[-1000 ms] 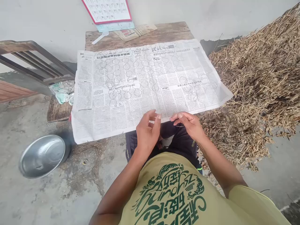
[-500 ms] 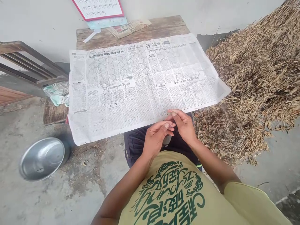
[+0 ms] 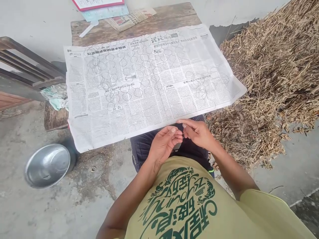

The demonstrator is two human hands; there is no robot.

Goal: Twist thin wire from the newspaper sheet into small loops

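My left hand [image 3: 164, 142] and my right hand [image 3: 198, 133] are held close together in front of my lap, just below the near edge of a spread newspaper [image 3: 139, 121]. Between them runs a thin, wire-like strand [image 3: 183, 133], barely visible. Thumb and fingers of the left hand pinch together near one part of it; the right thumb and fingers close on another part. Many thin dark rings [image 3: 124, 96] lie scattered and overlapping over the newsprint. What the strand is made of cannot be made out.
Under the newspaper stands a wooden table [image 3: 174, 16] against the wall, with a calendar [image 3: 99, 2] and folded paper [image 3: 132, 19] at its back. A metal basin [image 3: 48, 166] and wooden chair [image 3: 56, 116] are at left. Dry stalks [image 3: 269, 83] are heaped at right.
My hands have drawn slightly apart, and the right fingers have shifted so that the strand between the hands shows. The view has tilted a little, moving the table up and left.
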